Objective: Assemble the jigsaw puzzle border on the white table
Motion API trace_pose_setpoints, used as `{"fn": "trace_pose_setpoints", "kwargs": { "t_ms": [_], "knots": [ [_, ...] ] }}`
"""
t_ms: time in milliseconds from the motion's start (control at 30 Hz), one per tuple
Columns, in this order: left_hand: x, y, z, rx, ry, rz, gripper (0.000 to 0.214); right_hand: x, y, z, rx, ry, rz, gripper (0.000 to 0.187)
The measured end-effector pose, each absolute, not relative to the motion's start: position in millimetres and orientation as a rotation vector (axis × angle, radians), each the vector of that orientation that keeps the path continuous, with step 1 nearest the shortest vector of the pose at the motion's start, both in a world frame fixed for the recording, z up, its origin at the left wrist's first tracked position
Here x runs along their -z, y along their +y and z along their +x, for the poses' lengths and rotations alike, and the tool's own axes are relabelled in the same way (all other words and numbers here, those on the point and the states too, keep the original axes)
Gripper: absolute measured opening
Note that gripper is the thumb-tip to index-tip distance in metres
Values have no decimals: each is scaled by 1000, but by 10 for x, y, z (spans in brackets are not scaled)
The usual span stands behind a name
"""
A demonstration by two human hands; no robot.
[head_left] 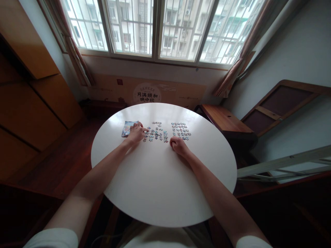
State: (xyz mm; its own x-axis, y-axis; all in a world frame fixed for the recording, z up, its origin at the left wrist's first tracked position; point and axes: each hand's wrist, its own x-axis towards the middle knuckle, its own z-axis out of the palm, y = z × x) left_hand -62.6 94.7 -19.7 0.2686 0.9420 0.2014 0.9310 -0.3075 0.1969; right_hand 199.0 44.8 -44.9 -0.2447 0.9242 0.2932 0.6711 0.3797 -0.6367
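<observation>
My left hand [137, 132] lies partly over a blue printed picture card [127, 128] at the left of the puzzle pieces. Its fingers are apart, and one stretches right to the edge of a loose group of jigsaw puzzle pieces [156, 135]. My right hand [179, 145] rests on the table as a closed fist, just below a second group of jigsaw pieces [180, 129] set out in spaced rows. Whatever its curled fingers may hold is hidden. A narrow upright strip of pieces [165, 136] lies between my hands.
Everything lies on a round white table [155, 182]. Beyond it are a barred window [155, 31] and a printed cardboard panel [168, 90]. A wooden side table [224, 119] stands at the right, and wooden cabinets [33, 103] line the left.
</observation>
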Motion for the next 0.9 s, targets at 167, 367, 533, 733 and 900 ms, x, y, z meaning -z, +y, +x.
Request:
{"fn": "trace_pose_setpoints", "kwargs": {
  "t_ms": [167,367,533,733,900],
  "knots": [
    [195,960,-693,-449,1884,2454,31,452,452,1985,-518,-2006,-1372,23],
    [228,1010,-783,-531,1928,2418,30,424,440,1975,-534,-2002,-1384,24],
    [277,1067,-796,-539,1934,2363,30,413,433,1964,-531,-1999,-1392,24],
    [320,1126,-791,-551,1937,2352,24,429,436,1974,-530,-2002,-1391,23],
    [323,1139,-779,-595,1950,2291,21,429,436,1983,-523,-2004,-1388,23]
  ]
}}
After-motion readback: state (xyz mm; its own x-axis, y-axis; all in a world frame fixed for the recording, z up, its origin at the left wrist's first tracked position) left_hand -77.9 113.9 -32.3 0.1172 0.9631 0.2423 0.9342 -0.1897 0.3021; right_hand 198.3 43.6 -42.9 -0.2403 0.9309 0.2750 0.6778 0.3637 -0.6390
